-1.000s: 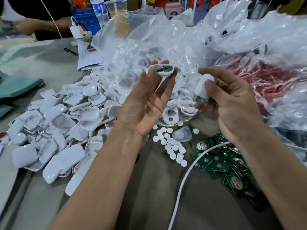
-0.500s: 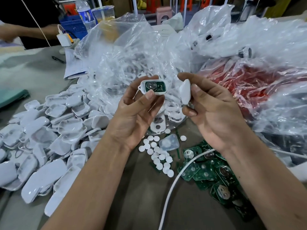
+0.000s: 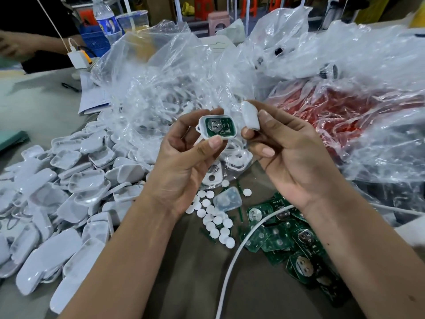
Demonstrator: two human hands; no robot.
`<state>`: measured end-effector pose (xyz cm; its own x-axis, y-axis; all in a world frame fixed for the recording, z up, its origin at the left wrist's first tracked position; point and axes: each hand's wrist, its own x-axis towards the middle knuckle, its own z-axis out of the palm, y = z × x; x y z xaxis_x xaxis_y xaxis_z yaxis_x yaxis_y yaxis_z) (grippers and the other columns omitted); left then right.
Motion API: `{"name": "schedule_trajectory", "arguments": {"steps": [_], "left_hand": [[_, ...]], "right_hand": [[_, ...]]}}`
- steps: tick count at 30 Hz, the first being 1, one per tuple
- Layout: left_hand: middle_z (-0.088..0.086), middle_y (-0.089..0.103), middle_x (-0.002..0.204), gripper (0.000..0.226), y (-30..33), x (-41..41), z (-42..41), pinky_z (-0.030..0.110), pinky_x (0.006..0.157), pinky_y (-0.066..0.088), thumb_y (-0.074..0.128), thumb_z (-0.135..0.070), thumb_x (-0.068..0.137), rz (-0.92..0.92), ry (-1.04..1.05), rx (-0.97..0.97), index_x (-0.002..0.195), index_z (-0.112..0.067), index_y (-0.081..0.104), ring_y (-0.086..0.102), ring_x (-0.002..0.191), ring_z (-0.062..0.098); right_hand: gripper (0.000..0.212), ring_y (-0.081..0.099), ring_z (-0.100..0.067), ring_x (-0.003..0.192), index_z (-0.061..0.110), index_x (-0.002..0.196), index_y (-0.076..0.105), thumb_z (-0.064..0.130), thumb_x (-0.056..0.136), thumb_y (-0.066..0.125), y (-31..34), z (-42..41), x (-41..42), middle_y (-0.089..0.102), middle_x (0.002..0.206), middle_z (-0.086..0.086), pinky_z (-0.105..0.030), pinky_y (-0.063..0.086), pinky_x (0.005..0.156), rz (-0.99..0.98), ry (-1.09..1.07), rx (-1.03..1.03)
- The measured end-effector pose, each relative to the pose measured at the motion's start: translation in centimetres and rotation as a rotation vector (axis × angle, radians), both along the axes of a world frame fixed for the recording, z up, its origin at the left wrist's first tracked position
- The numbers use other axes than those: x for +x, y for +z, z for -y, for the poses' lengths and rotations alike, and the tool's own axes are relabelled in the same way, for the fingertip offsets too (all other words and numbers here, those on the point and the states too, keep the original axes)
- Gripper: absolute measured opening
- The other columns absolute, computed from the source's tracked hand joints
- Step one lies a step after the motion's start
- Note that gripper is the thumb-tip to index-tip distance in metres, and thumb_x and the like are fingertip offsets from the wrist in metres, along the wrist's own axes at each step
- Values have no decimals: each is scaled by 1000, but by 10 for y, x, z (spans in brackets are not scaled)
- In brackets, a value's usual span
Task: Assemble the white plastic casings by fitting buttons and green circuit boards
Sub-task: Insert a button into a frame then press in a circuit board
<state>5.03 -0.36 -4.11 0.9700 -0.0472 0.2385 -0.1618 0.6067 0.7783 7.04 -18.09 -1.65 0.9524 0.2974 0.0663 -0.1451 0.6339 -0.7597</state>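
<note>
Head view: the left hand [image 3: 184, 162] holds in its grip a white casing half [image 3: 217, 127] with a green circuit board seated inside, above the surface [image 3: 184, 284]. Just beside it, the right hand [image 3: 292, 157] pinches a white cover [image 3: 250, 116]. Loose white buttons [image 3: 213, 217] lie below.

We're at a small assembly workshop, a hand-packing bench by the look of it. The grey table [image 3: 34, 107] is heaped with loose parts in bulk: a pile of white plastic casings [image 3: 69, 187] on the left, a scatter of round white buttons [image 3: 212, 217], a spread of green circuit boards [image 3: 282, 240]. Big clear plastic bags [image 3: 172, 88] of stock crowd the back. Another worker's arm [image 3: 30, 46] is busy across the table, and a water bottle [image 3: 107, 21] stands near it.
</note>
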Motion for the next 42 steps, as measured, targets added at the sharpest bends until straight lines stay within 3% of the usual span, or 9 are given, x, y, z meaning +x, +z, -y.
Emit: {"name": "schedule_trajectory", "arguments": {"steps": [6, 18, 28, 30, 32, 33, 36, 39, 42], "left_hand": [[8, 76, 115, 40, -3, 0, 5, 30, 88, 57, 79, 0, 69, 13, 125, 31, 106, -12, 69, 72, 107, 21], [14, 77, 105, 48, 2, -8, 19, 36, 81, 60, 85, 0, 64, 35, 262, 249, 107, -1, 63, 74, 98, 26], [14, 75, 116, 47, 3, -8, 17, 40, 85, 61, 83, 8, 69, 19, 215, 223, 110, 2, 62, 72, 105, 29], [11, 76, 114, 41, 2, -8, 16, 36, 83, 60, 80, 7, 71, 21, 187, 207, 107, -3, 64, 73, 105, 26], [9, 76, 112, 40, 1, -7, 16, 33, 82, 60, 81, 5, 70, 23, 172, 187, 105, -6, 65, 73, 103, 24], [9, 77, 112, 40, 1, -7, 15, 32, 82, 60, 81, 3, 70, 24, 168, 176, 106, -6, 66, 74, 103, 24], [9, 76, 112, 41, 1, -6, 13, 30, 82, 59, 83, -1, 69, 26, 163, 152, 106, -7, 67, 73, 102, 22], [8, 76, 114, 42, 2, -6, 11, 31, 83, 59, 86, -7, 67, 21, 172, 154, 106, -10, 69, 72, 104, 22], [9, 76, 114, 44, 1, -5, 10, 31, 82, 59, 86, -8, 65, 11, 185, 152, 105, -9, 69, 72, 104, 23]], "right_hand": [[31, 53, -9, 58, 1, 109, 72, 7, 79, 73, 0, 4, 1, 68, 84, -9, -14, 34, 42, -59, -119, -108], [29, 53, -12, 59, 1, 100, 73, 9, 73, 79, 0, 3, 2, 63, 82, -16, -15, 42, 46, 34, -141, -177], [18, 44, -8, 56, 17, 92, 80, 5, 89, 67, -2, 6, 4, 69, 78, 0, -19, 30, 46, 74, -201, -230], [37, 45, -15, 57, 23, 86, 81, 0, 95, 54, -3, 7, 5, 70, 82, -11, -22, 34, 44, 171, -325, -404], [43, 43, -37, 59, 24, 88, 81, 0, 94, 46, -4, 5, 2, 62, 78, -25, -30, 34, 44, 392, -459, -593], [41, 42, -40, 57, 22, 93, 80, 2, 94, 44, -4, 3, -1, 61, 73, -22, -34, 31, 42, 517, -483, -674], [41, 43, -11, 58, 19, 108, 81, 7, 94, 44, -6, 3, -4, 59, 75, -1, -23, 33, 49, 750, -479, -885], [42, 41, -9, 65, 19, 114, 80, 1, 96, 47, -7, 4, -2, 45, 73, 8, -18, 33, 62, 867, -480, -991], [43, 41, -15, 66, 19, 119, 78, 0, 96, 47, -7, 4, -1, 42, 73, 5, -23, 34, 62, 941, -473, -1051]]}}
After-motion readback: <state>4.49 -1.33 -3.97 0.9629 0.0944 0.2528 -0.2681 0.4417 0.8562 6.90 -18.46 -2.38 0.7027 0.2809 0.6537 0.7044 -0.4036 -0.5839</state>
